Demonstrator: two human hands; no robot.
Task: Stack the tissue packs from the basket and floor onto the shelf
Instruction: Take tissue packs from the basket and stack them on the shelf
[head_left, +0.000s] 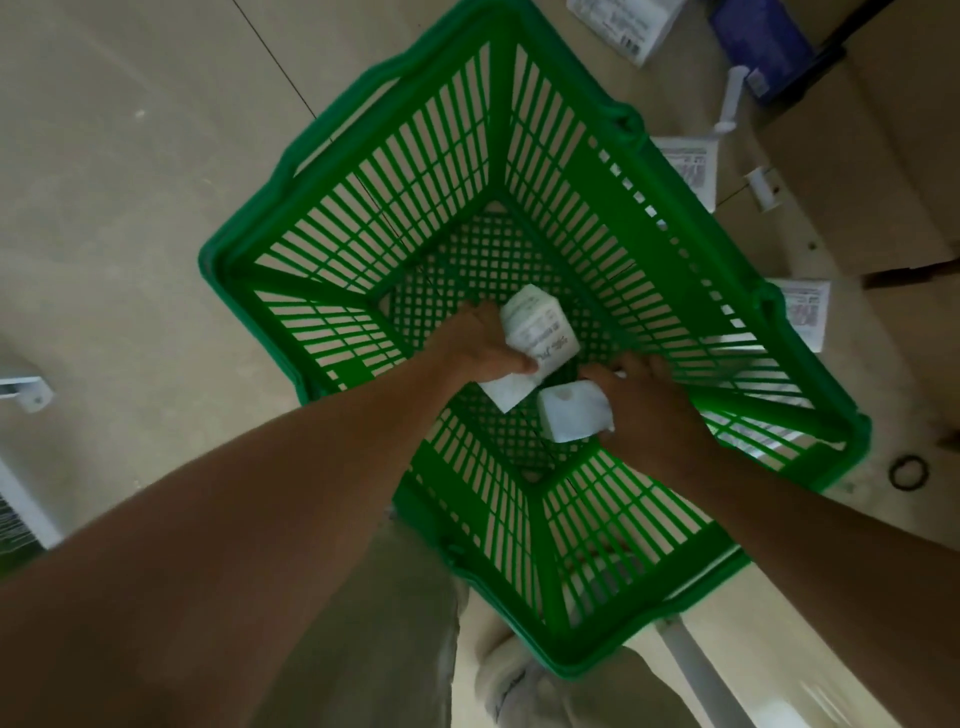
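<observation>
A green plastic basket stands on the floor below me, and both my arms reach down into it. My left hand is closed around a white tissue pack with printed text, near the basket's bottom. A flat white flap of packaging shows under that hand. My right hand grips a second white tissue pack just to the right. More white tissue packs lie on the floor outside the basket at the right and at the top.
A blue package and brown cardboard boxes sit at the upper right. A black ring lies on the floor right of the basket. White metal shelf parts show at the left edge and bottom right. My legs and a shoe are below.
</observation>
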